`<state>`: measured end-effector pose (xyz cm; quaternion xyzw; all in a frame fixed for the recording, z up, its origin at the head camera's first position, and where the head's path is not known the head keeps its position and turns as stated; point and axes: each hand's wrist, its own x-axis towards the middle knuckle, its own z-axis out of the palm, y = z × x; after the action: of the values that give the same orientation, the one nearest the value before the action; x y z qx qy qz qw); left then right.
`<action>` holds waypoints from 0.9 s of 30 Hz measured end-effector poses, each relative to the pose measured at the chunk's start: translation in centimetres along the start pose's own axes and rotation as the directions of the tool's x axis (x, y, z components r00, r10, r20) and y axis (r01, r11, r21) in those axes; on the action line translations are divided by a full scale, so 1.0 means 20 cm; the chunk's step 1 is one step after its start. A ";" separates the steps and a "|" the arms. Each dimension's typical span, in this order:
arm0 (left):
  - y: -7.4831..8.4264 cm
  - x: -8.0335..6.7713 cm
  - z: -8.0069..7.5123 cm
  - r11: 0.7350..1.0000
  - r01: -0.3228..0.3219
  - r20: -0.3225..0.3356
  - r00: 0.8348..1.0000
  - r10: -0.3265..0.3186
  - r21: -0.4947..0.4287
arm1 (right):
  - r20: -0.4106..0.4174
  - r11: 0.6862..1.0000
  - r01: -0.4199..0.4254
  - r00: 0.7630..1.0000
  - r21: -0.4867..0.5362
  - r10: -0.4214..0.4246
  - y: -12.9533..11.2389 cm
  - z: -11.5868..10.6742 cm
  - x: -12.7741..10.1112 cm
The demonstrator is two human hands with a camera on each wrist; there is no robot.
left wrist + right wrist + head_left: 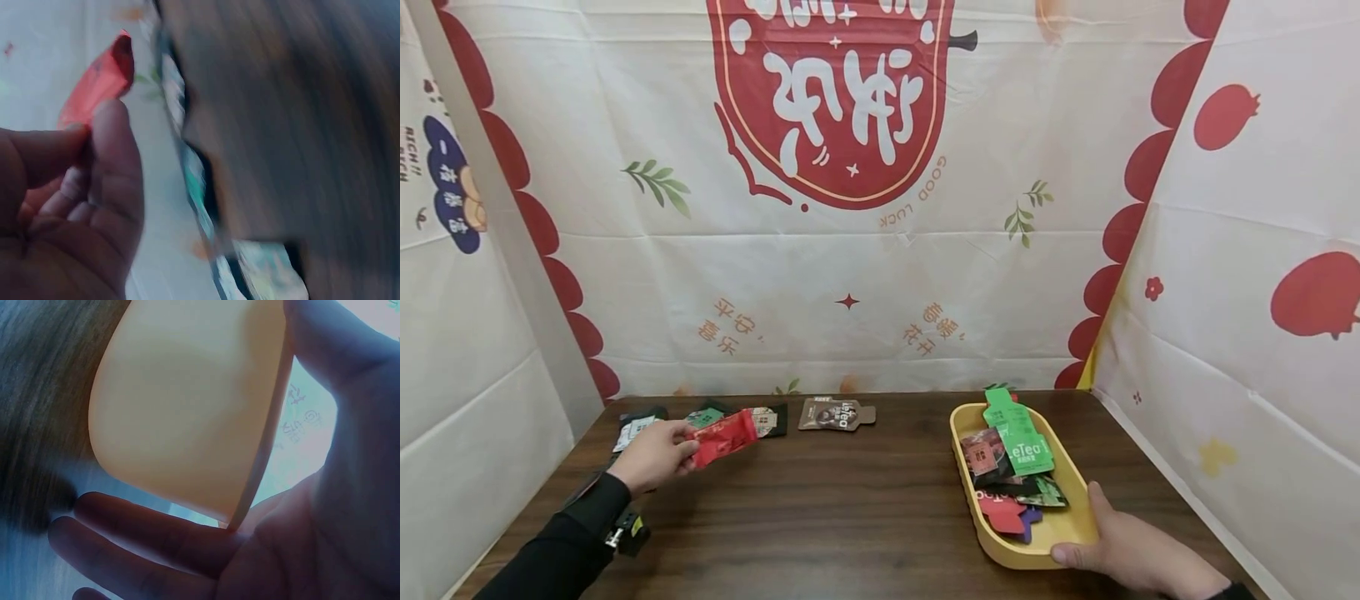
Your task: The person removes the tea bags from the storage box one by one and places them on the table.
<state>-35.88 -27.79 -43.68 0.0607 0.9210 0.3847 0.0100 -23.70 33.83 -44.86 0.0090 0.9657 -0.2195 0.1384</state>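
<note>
My left hand (658,454) pinches a small red packet (724,438) between thumb and fingers, above the back left of the table. In the left wrist view the red packet (100,81) sticks up past the fingertips. My right hand (1138,546) holds the near right corner of a yellow tray (1015,557), thumb on the near side and fingers along the right side. The right wrist view shows the tray's plain outer wall (187,406) between thumb and fingers. Inside lie a green LeTea packet (1021,433), a dark packet (985,454), a red one (1002,510) and others, overlapping.
Along the table's back edge lie a brown packet (833,414), a dark packet with a pale label (769,422), a green one (703,417) and a dark-and-white one (634,429). Printed cloth walls (850,267) enclose the brown wooden table (835,517) at the back and sides.
</note>
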 end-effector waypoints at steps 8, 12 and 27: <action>-0.11 0.02 -0.01 0.993 0.106 0.001 0.994 -0.106 0.047 | 0.024 0.999 -0.036 0.999 0.028 0.035 0.03 0.01 -0.01; -0.12 0.02 0.01 0.987 0.115 -0.004 0.993 -0.115 0.109 | 0.057 0.997 -0.065 0.996 0.053 0.062 0.04 0.03 -0.01; -0.12 0.01 -0.03 0.948 0.198 -0.020 0.980 -0.199 0.249 | -0.010 1.000 0.019 1.000 0.000 -0.019 0.00 0.02 0.00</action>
<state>-36.36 -29.79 -44.94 -0.0304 0.9635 0.2626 0.0432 -23.53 33.76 -45.18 0.0009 0.9665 -0.2206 0.1316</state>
